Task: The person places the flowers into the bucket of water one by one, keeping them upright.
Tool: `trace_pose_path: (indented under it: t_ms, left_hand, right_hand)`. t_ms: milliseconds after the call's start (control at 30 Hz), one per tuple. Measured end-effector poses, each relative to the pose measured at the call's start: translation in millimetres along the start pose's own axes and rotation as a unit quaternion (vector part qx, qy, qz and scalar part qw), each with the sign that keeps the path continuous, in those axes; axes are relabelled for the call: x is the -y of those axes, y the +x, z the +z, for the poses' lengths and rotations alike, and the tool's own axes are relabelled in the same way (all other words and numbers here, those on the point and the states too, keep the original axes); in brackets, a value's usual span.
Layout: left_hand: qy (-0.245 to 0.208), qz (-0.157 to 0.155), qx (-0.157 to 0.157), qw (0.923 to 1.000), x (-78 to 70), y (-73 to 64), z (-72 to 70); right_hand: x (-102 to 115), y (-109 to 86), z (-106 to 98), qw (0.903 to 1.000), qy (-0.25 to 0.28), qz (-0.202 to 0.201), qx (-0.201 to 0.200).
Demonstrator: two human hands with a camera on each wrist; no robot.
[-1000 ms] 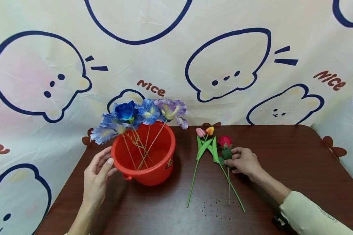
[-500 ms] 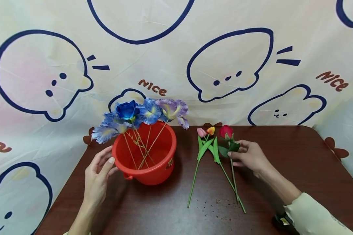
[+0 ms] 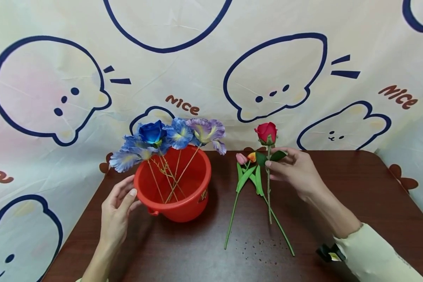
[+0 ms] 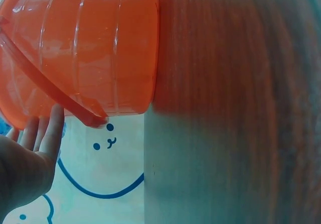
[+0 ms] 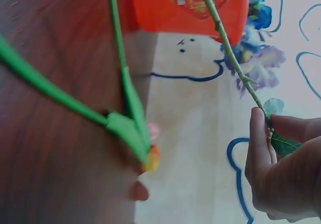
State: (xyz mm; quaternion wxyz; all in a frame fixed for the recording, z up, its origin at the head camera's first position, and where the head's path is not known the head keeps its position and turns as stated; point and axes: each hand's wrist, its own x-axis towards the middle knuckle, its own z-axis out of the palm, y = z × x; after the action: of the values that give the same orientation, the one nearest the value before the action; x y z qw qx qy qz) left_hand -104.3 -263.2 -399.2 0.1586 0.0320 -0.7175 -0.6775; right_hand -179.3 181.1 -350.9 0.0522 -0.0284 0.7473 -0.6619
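My right hand pinches the stem of a red rose just below its leaves. The rose stands upright, raised off the table, and its bare stem points toward the bucket in the right wrist view. On the left my left hand touches the outer side of a red bucket near its rim, with fairly straight fingers. Inside the bucket lean several blue and purple flowers, among them a blue rose. A pink tulip and an orange-yellow tulip lie crossed beside the bucket.
The brown wooden table meets a cartoon-printed cloth at its back edge. Small dark crumbs are scattered near the tulip stems. A bucket handle hangs down the bucket's side. A small black object sits at the right sleeve.
My right hand has lifted the red rose from beside the tulips, bringing it upright and a little to the left. My left hand and the bucket have stayed in place.
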Motion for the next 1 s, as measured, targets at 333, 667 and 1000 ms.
trace_pose_path:
  t_ms: [333,667,1000]
  left_hand:
    - [-0.004,0.005,0.003,1.0,-0.4,-0.9,-0.7]
    - [0.001,0.01,0.003,0.9999,0.0,-1.1,-1.2]
    - [0.008,0.017,0.005,0.9998,0.3,-1.7,-0.5]
  right_hand:
    - [48,5.6,28,0.9993,0.021,-0.03,0.001]
    - [81,16.3,56,0.9934,0.077,-0.085,-0.003]
    - [96,26.7,79,0.987,0.117,-0.11,-0.009]
